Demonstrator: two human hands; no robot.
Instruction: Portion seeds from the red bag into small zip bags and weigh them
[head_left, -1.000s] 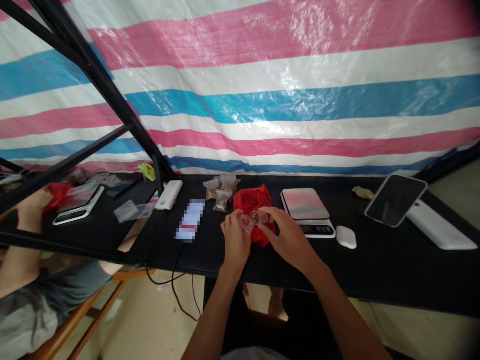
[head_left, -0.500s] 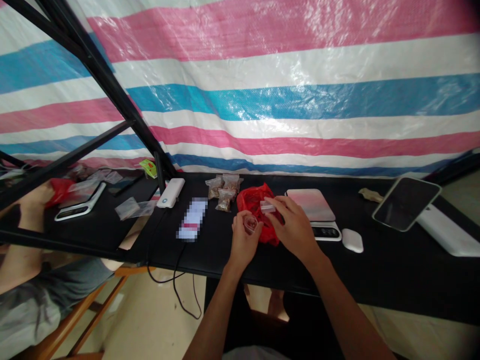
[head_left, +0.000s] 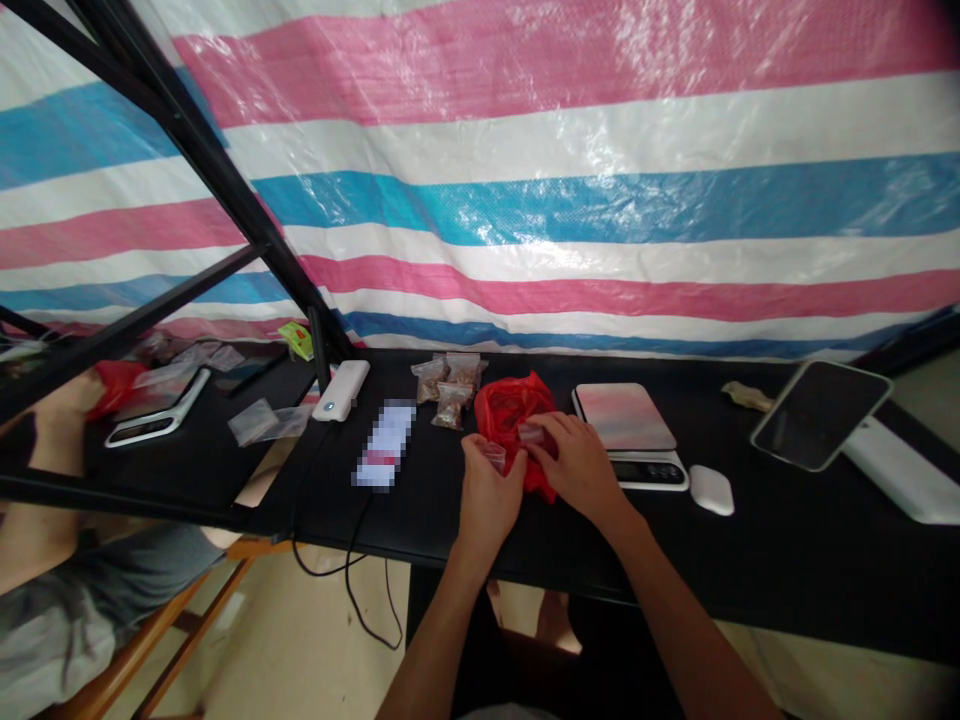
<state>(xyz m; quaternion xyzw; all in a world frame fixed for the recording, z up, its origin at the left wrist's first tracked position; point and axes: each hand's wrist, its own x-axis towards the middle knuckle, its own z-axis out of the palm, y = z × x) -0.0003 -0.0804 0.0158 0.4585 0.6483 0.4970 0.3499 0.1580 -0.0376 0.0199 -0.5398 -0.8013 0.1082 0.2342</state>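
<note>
My left hand (head_left: 489, 495) is closed around a small clear plastic bag (head_left: 495, 455), whose mouth shows above the fingers. Pinched in my right hand (head_left: 577, 465) is a small clear plastic piece (head_left: 531, 433); its exact kind is not clear. Both hands are close together over the near side of an open red plastic bag (head_left: 499, 405), and its contents are hard to see. Just behind and to the left stand several zip bags (head_left: 451, 405) filled with brownish bits. A white digital scale (head_left: 626, 418) lies to the right of my right hand.
On the black table (head_left: 427, 510) are a phone (head_left: 386, 445) with a cable, a white power bank (head_left: 345, 390), a white earbud case (head_left: 711, 490) and a propped phone (head_left: 823, 415). A black metal frame (head_left: 225, 180) stands left, with a co-worker's arm (head_left: 60, 440) beyond it.
My right hand has come down and closer to my left hand with the clear piece. The left hand has tilted, so its bag's opening shows less. The view has shifted slightly.
</note>
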